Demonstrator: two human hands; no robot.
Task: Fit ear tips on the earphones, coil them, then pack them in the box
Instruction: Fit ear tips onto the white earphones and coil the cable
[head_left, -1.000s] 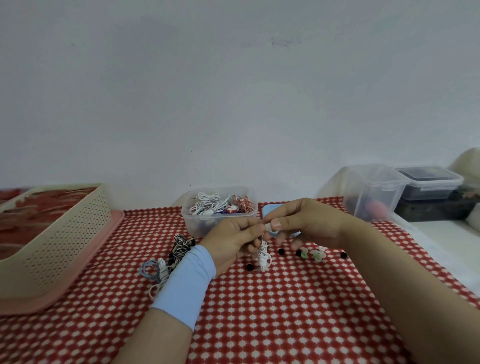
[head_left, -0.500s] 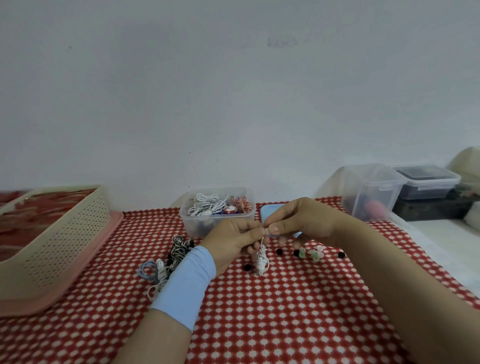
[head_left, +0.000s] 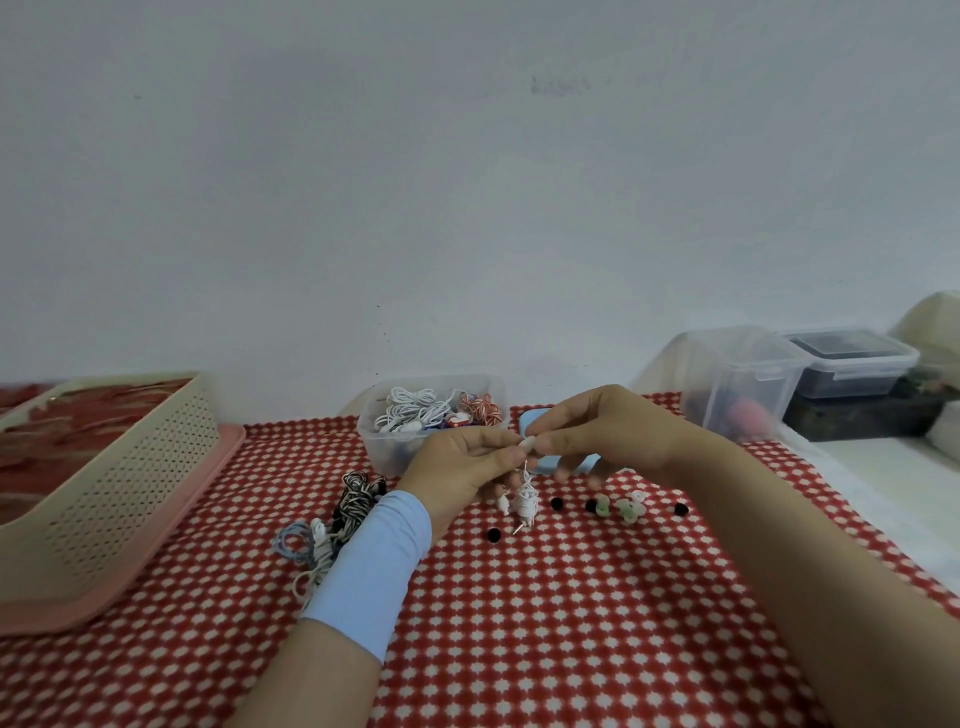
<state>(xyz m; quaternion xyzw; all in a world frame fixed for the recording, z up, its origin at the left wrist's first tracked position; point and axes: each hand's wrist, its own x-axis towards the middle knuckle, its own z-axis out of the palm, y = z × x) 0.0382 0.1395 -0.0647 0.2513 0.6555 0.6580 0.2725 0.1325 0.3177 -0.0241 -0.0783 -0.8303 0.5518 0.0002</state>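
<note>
Earbud: small white plastic earbud (head_left: 527, 443), held just above the red-and-white cloth-covered counter (head_left: 571, 623), in front of the clear plastic box (head_left: 431, 415).
Left hand: left hand (head_left: 462, 465), fingers pinching the earbud from its side.
Right hand: right hand (head_left: 608, 431), thumb and forefinger pinched on the same earbud; whether a tip sits there is too small to tell.
Cord: white bundled cord (head_left: 525, 500) hanging below the hands, looking wound.
Ear tips: black round ear tips (head_left: 493, 535) and pale green ear tips (head_left: 626, 509), loose nearby.
Box: several coiled sets inside, so some look finished.
Pile: striped and blue tangled earphones (head_left: 353, 499) beside the left wrist.
Progress: probably mid-fitting this set; packing it and the whole pile remain.
</note>
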